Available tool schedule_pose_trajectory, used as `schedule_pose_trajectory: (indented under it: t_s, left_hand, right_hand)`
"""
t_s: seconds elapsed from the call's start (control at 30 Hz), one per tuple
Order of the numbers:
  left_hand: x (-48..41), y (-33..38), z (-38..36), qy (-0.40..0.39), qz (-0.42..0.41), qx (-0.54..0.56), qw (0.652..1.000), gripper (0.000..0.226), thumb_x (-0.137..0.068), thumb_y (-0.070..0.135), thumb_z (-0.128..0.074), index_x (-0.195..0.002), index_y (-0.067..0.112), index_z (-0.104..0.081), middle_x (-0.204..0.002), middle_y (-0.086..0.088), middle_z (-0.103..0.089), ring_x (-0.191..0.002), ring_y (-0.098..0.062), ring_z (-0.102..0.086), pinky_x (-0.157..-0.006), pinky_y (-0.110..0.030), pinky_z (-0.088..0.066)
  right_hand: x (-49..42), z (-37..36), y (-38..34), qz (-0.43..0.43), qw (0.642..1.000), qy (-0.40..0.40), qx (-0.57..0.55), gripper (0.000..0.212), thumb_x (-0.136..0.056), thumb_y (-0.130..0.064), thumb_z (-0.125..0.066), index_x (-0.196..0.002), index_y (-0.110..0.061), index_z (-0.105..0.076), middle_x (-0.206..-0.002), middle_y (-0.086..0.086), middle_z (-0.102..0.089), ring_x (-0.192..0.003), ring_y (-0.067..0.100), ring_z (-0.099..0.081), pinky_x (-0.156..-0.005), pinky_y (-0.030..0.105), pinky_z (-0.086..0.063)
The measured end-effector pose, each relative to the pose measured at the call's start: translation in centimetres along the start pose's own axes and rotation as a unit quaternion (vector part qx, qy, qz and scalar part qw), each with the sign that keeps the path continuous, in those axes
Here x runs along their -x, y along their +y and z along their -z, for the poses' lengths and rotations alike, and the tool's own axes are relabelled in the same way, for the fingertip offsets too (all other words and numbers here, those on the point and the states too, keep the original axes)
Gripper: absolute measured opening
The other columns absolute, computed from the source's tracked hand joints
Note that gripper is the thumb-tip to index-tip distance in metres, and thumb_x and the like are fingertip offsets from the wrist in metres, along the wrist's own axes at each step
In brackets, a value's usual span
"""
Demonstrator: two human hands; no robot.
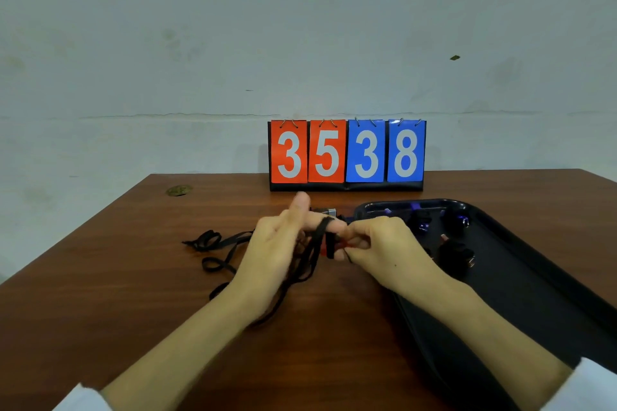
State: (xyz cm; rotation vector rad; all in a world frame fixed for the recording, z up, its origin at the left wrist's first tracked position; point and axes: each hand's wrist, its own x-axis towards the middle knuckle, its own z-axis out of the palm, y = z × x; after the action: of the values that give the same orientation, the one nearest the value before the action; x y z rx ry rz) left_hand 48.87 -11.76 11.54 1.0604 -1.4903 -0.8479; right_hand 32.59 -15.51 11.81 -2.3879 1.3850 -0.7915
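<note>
Black string [319,235] loops over straight fingers of left hand [277,243]; right hand [377,243] pinches it, so pull softly, keep loops neat

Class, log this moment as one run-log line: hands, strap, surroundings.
left hand: black strap looped over straight fingers | right hand: pinches strap | tray: right of hands | scoreboard: 3538

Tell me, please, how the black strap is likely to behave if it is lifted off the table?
Probably floppy: the black strap drapes over fingers of the left hand and lies in loose loops on the table. Likely light, since fairly straight fingers carry it. Its trailing loops may well drag and tangle.
</note>
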Motion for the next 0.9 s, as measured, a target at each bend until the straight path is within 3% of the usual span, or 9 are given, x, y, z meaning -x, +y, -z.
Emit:
schedule_pose_trajectory:
  t_s: [0.07,0.17,0.37,0.43,0.5,0.53,0.63,0.73,0.9]
  left_hand:
    - [-0.5,0.3,0.6,0.015,0.005,0.017,1.0,0.073,-0.081,0.073,-0.02,-0.09,0.027,-0.076,-0.104,0.009,-0.072,-0.111,-0.01,-0.059,-0.102,-0.038,-0.033]
    - [-1.4,0.4,1.9,0.047,0.009,0.076,0.996,0.074,-0.089,0.061,-0.016,-0.092,0.018,-0.076,-0.107,0.002,-0.072,-0.115,-0.016,-0.058,-0.103,-0.042,-0.035]
    - [-2.4,-0.8,4.3,0.087,0.064,0.095,0.99,0.051,-0.1,0.02,-0.021,-0.099,0.007,-0.071,-0.107,-0.005,-0.072,-0.114,-0.025,-0.057,-0.082,-0.036,-0.038]
    - [-3.0,-1.2,4.3,0.023,0.116,0.029,0.993,0.04,-0.094,0.003,-0.029,-0.104,0.009,-0.068,-0.119,-0.009,-0.066,-0.115,-0.024,-0.056,-0.084,-0.033,-0.041]
    - [-3.3,-1.7,3.9,-0.06,0.174,-0.062,0.981,0.054,-0.08,-0.018,-0.036,-0.11,0.016,-0.066,-0.129,-0.007,-0.06,-0.121,-0.021,-0.052,-0.095,-0.033,-0.042]
    - [-3.2,-2.0,3.7,-0.055,0.179,-0.072,0.98,0.057,-0.076,-0.021,-0.039,-0.104,0.017,-0.071,-0.122,-0.004,-0.065,-0.118,-0.02,-0.055,-0.099,-0.036,-0.042]
    - [-2.3,-1.8,2.6,0.002,0.156,-0.086,0.984,0.033,-0.08,-0.008,-0.061,-0.088,0.021,-0.076,-0.091,0.007,-0.075,-0.097,-0.006,-0.064,-0.089,-0.023,-0.044]
    - [-1.6,-1.9,1.8,-0.012,0.125,-0.068,0.99,0.021,-0.081,0.0,-0.066,-0.089,0.017,-0.075,-0.084,0.008,-0.075,-0.077,0.004,-0.067,-0.067,-0.007,-0.049]
    - [-1.1,-2.0,1.1,-0.025,0.074,-0.088,0.993,0.012,-0.086,0.019,-0.064,-0.079,0.02,-0.074,-0.071,0.007,-0.073,-0.054,0.005,-0.061,-0.055,-0.007,-0.042]
  right_hand:
    - [0.1,-0.2,-0.1,0.051,0.998,-0.037,0.006,0.029,-0.079,-0.021,-0.071,-0.108,-0.016,-0.068,-0.099,-0.001,-0.07,-0.085,0.005,-0.062,-0.084,0.021,-0.051]
    - [0.5,-0.4,-0.5,0.131,0.988,-0.077,-0.022,0.021,-0.077,-0.017,-0.073,-0.098,-0.014,-0.072,-0.09,0.001,-0.072,-0.078,0.007,-0.064,-0.076,0.02,-0.053]
    - [1.1,-0.3,-1.9,0.199,0.974,-0.081,-0.073,0.023,-0.078,-0.02,-0.072,-0.101,-0.02,-0.072,-0.093,-0.006,-0.072,-0.084,0.004,-0.065,-0.078,0.022,-0.054]
    - [1.2,0.0,-2.1,0.199,0.973,-0.068,-0.093,0.024,-0.077,-0.02,-0.072,-0.101,-0.021,-0.072,-0.093,-0.007,-0.072,-0.084,0.004,-0.065,-0.079,0.023,-0.054]
    - [1.2,0.6,-2.2,0.185,0.975,-0.042,-0.12,0.026,-0.075,-0.018,-0.073,-0.101,-0.02,-0.071,-0.092,-0.007,-0.072,-0.083,0.004,-0.065,-0.078,0.02,-0.053]
    - [1.1,1.0,-2.1,0.174,0.975,-0.024,-0.132,0.027,-0.075,-0.017,-0.074,-0.101,-0.02,-0.071,-0.092,-0.008,-0.071,-0.083,0.003,-0.065,-0.077,0.018,-0.052]
    - [0.8,2.0,-1.8,0.137,0.976,0.019,-0.17,0.028,-0.075,-0.017,-0.072,-0.099,-0.031,-0.068,-0.089,-0.017,-0.068,-0.086,0.0,-0.063,-0.078,0.013,-0.05]
    - [0.5,2.4,-1.4,0.097,0.97,0.067,-0.213,0.025,-0.075,-0.018,-0.072,-0.095,-0.034,-0.068,-0.084,-0.013,-0.069,-0.084,0.004,-0.063,-0.078,0.019,-0.053]
    - [-0.2,2.5,-0.5,0.017,0.961,0.139,-0.237,0.018,-0.075,-0.021,-0.073,-0.092,-0.028,-0.068,-0.078,-0.007,-0.067,-0.077,0.008,-0.063,-0.074,0.019,-0.053]
